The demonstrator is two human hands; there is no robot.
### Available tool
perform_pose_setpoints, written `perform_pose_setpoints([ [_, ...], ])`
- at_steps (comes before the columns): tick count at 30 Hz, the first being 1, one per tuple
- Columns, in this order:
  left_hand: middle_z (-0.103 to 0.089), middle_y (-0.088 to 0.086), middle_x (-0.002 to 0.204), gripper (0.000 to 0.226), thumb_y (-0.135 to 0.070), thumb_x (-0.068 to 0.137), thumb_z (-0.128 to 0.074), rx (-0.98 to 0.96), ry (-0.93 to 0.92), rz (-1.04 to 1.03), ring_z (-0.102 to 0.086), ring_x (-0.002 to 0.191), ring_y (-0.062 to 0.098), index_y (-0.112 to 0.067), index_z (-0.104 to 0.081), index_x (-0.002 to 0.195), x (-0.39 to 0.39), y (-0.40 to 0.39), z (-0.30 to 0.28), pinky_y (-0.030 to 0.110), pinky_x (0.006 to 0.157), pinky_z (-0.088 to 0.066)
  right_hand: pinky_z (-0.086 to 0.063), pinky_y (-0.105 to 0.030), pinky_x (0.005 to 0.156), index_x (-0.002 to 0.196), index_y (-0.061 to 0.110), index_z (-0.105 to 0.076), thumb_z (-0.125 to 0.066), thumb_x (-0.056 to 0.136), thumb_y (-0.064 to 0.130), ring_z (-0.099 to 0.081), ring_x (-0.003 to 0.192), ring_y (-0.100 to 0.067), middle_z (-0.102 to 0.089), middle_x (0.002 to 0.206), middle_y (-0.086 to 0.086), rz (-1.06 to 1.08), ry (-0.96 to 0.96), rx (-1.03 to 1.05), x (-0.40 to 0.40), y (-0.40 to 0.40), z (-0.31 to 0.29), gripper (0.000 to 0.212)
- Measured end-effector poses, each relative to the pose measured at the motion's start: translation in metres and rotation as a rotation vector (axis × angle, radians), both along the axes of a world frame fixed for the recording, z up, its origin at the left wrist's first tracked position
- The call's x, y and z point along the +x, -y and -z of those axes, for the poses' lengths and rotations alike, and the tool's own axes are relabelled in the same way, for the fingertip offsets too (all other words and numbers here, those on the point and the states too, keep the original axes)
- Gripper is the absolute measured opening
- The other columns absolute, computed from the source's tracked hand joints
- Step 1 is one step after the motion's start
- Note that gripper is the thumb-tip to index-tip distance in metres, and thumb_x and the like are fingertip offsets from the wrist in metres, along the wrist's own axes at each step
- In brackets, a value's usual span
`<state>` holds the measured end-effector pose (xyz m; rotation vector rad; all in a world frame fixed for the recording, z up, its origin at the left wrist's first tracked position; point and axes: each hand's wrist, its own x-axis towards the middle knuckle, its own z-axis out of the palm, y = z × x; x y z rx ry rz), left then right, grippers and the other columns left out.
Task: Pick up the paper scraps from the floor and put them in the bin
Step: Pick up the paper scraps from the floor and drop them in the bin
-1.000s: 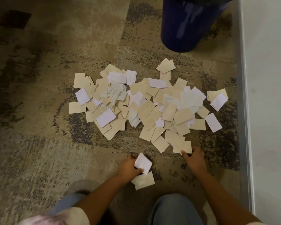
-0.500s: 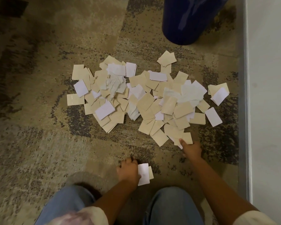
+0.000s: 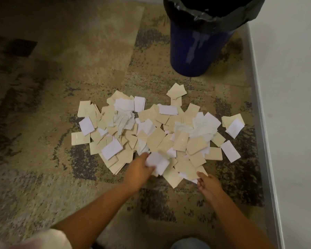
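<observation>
Left hand (image 3: 139, 170) gripping white scraps (image 3: 157, 161) for binning; right hand (image 3: 207, 184) open, fingertips at scrap pile (image 3: 151, 130) lower edge; bin (image 3: 196, 53) upper right.

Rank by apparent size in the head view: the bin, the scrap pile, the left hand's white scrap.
1. Scrap pile, widest.
2. Bin, partly cut off at the top.
3. White scrap held by the left hand, blurred.

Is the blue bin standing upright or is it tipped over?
Upright. The blue bin stands on its base on the carpet, with its black liner folded over the rim at the top.
</observation>
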<state>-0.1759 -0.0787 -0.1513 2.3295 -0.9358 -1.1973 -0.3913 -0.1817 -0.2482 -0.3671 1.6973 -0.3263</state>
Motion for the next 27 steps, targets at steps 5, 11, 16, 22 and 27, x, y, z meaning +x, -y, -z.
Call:
perform_pose_setpoints([
  [5,-0.066,0.013,0.107,0.035,-0.021,0.088,-0.06,-0.265,0.098,-0.01,-0.063,0.098,0.029,-0.008,-0.053,0.121,0.037,0.114,-0.078,0.032,0.073,-0.048,-0.04,-0.023,0.042,0.108,0.012,-0.051,-0.065,0.085,0.006,-0.044,0.054,-0.015,-0.051,0.066,-0.008,-0.134,-0.028,-0.011,0.009,-0.005,-0.015,0.028],
  [11,-0.063,0.014,0.102,0.028,-0.01,0.09,-0.056,-0.551,0.02,-0.275,-0.066,0.07,0.018,-0.003,-0.051,0.117,0.059,0.225,-0.146,0.027,0.057,-0.057,-0.039,-0.025,0.054,0.101,-0.002,-0.052,-0.069,0.081,0.007,-0.055,0.067,-0.021,-0.058,0.075,-0.01,-0.449,-0.276,-0.301,0.009,0.007,-0.055,0.028],
  [16,-0.061,0.019,0.103,0.029,-0.001,0.091,-0.052,-0.667,-0.366,-0.49,-0.061,0.041,0.006,0.001,-0.045,0.119,0.084,0.291,-0.185,0.022,0.047,-0.055,-0.038,-0.029,0.074,0.098,0.007,-0.046,-0.068,0.08,0.007,-0.053,0.068,-0.023,-0.049,0.065,-0.002,-0.602,-0.368,-0.415,0.006,0.026,-0.087,0.028],
  [22,-0.054,0.012,0.132,0.047,-0.018,0.093,-0.055,-0.576,-0.543,-0.334,-0.065,0.099,0.029,-0.007,-0.039,0.136,0.104,0.323,-0.199,0.033,0.075,-0.054,-0.033,-0.025,0.074,0.098,0.013,-0.048,-0.062,0.087,0.02,-0.052,0.073,-0.021,-0.051,0.072,-0.005,-0.637,-0.362,-0.484,0.028,0.036,-0.095,0.019],
  [27,-0.065,0.0,0.085,0.023,-0.003,0.093,-0.043,-0.76,-0.104,-0.392,-0.064,0.075,0.017,-0.022,-0.055,0.09,0.136,0.291,-0.162,0.029,0.069,-0.055,-0.036,-0.026,0.081,0.109,0.014,-0.054,-0.06,0.089,0.025,-0.049,0.083,-0.016,-0.058,0.086,-0.004,-0.598,-0.451,-0.605,0.045,0.044,-0.096,0.023],
])
